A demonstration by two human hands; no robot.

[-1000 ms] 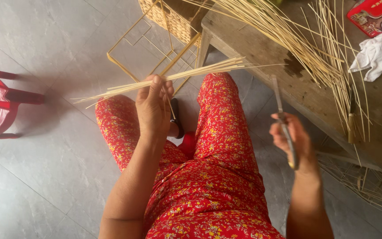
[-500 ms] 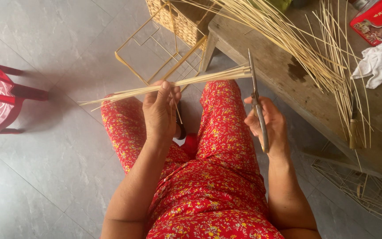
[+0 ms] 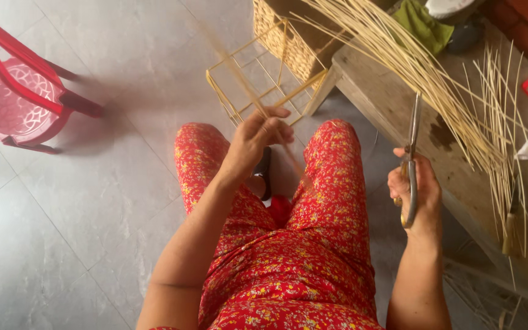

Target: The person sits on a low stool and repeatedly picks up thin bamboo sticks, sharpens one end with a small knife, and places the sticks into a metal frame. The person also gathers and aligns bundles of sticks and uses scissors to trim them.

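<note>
Head view: far left a red plastic chair [image 3: 16, 101] stands on grey tiles. The left hand [image 3: 258, 137] pinches a blurred bundle of thin cane strips [image 3: 249, 91] above the knees. The right hand [image 3: 414, 192] is wrapped round upright scissors [image 3: 412, 156], near the wooden bench [image 3: 386, 110]. Trimming seems underway; cutting next would call for steadying the strips between the blades.

You have one pair of scissors [image 3: 410, 162], one red plastic chair [image 3: 16, 101] and one woven basket [image 3: 282, 36]. One square stick frame [image 3: 258, 79] stands on the floor. The loose sticks [image 3: 410, 67] are too many to count.
</note>
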